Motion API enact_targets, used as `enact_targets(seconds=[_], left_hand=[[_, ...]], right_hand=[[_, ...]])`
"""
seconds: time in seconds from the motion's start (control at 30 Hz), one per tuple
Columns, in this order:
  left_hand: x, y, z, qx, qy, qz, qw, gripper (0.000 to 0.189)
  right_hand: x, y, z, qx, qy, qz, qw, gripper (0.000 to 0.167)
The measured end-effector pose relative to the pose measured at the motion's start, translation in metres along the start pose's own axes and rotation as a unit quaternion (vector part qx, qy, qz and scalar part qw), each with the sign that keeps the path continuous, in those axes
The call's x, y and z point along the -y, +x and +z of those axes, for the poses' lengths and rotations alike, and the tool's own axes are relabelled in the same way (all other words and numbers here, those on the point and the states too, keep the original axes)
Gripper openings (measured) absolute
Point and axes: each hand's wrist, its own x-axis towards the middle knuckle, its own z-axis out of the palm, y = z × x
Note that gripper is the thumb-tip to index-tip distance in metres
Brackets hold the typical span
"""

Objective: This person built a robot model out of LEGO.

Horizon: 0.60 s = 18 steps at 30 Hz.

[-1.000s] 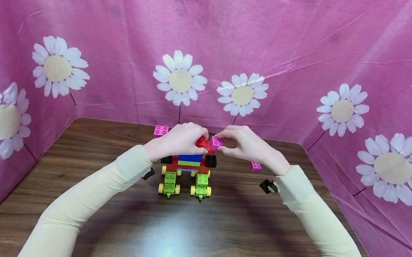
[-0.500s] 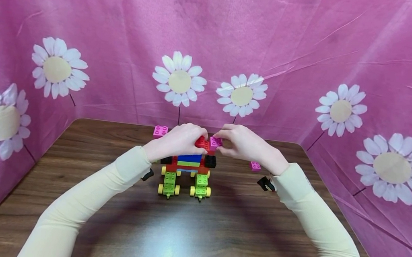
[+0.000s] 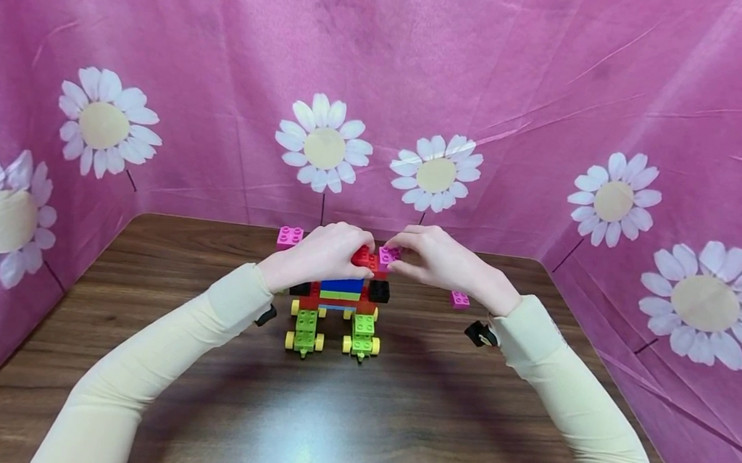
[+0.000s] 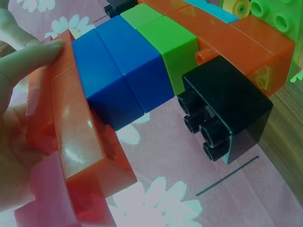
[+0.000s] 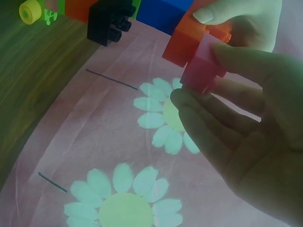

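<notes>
In the head view a figure built of toy building bricks stands on the table, with a red brick point(image 3: 364, 258) across its top. My left hand point(image 3: 326, 252) holds that part, its thumb lying on the red brick point(image 4: 59, 73) in the left wrist view. Between the thumb and fingers of my right hand point(image 3: 450, 263) is a pink brick point(image 5: 203, 64), pinched right at the end of the red one. Below the top come blue bricks point(image 4: 123, 66), green bricks point(image 4: 163, 40) and a black brick point(image 4: 232, 104) jutting from the side.
Another pink brick point(image 3: 290, 236) shows behind my left wrist. A loose pink brick point(image 3: 460, 299) lies under my right forearm. Green wheeled bases point(image 3: 306, 328) form the figure's feet on the wooden table point(image 3: 220, 408). A pink cloth point(image 3: 386, 44) with printed daisies surrounds the table.
The pink brick in my right hand has shifted very slightly and now looks straighter against the red brick's end. My left hand holds its place.
</notes>
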Motion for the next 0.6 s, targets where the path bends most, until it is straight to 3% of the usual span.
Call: enact_targets(seconds=[0.27,0.43,0.6], left_hand=[[-0.001,-0.001,-0.001,-0.003,0.008,0.002,1.0,0.041],[-0.002,-0.002,-0.001,-0.007,0.013,0.006,0.9999,0.042],[-0.003,-0.003,0.0,-0.01,0.013,0.01,0.9998,0.042]], right_hand=[[-0.015,-0.015,-0.006,-0.044,0.01,0.028,0.9986,0.031],[-0.047,-0.033,-0.005,-0.075,-0.004,0.053,0.9958,0.028],[-0.085,-0.055,0.011,-0.057,0.002,0.106,0.9927,0.028]])
